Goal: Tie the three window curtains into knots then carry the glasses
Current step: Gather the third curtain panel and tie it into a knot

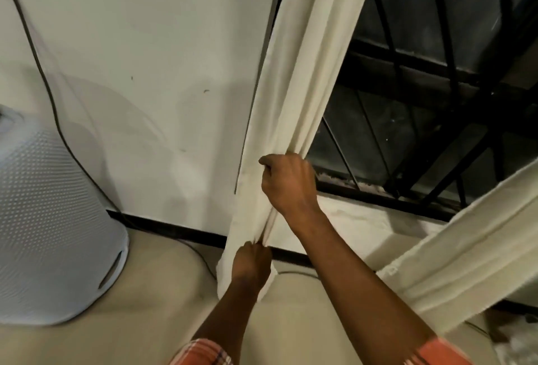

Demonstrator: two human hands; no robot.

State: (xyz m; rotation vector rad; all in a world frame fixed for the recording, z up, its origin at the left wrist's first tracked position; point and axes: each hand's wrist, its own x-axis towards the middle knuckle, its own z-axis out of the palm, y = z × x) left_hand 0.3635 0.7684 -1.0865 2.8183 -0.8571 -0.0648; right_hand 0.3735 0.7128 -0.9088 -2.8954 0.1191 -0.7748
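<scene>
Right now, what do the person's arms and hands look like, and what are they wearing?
The left hand and right hand are bare: no gloves, watch or wristband visible. The forearms are uncovered. Short orange sleeves show at the bottom edge: the left sleeve is plaid, the right sleeve blurred.

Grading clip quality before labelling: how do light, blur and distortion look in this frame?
Head view: dim warm light, the window black; soft shadows fall on the wall; wide-angle bending curves the cable and the curtain; the plaid sleeve at the bottom edge is blurred; the left hand and right hand gripping the curtain look fairly sharp.
</scene>
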